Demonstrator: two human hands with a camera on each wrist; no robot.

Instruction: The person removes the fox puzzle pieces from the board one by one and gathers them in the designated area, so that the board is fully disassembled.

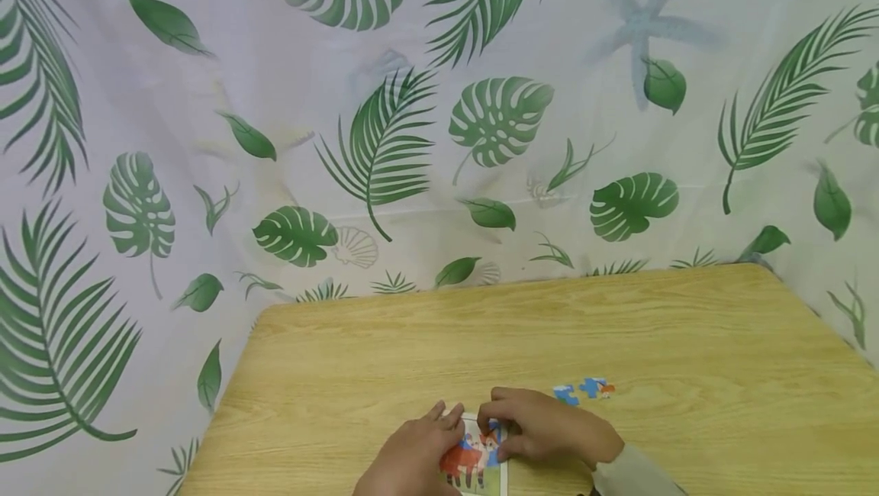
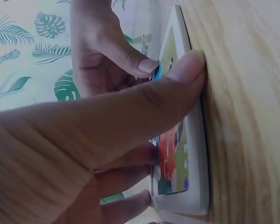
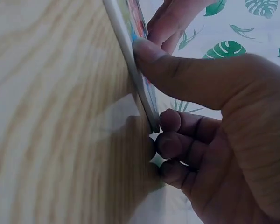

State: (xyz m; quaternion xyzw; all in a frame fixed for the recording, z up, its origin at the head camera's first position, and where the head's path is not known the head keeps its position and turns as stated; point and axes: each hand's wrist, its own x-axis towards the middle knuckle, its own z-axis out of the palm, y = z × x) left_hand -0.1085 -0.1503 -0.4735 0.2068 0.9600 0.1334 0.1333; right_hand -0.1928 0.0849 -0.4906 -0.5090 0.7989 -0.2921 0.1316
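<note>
A small jigsaw puzzle (image 1: 467,462) in a white frame (image 2: 198,191) lies flat at the table's near side; its picture has a red-orange animal on blue and green. My left hand (image 1: 415,450) rests over its left part, thumb across the near rim and fingertips on the far side. At the upper right corner, my right hand (image 1: 542,423) pinches a blue puzzle piece (image 1: 495,429) between thumb and curled index finger, right at the frame. The other right fingers curl beside the frame's end in the right wrist view. Both hands hide parts of the picture.
Two loose blue puzzle pieces, one plain blue and white (image 1: 566,394) and one with orange (image 1: 596,388), lie beyond the right hand. The wood-grain table (image 1: 343,366) meets a white curtain (image 1: 426,252) with green leaves at its back and sides.
</note>
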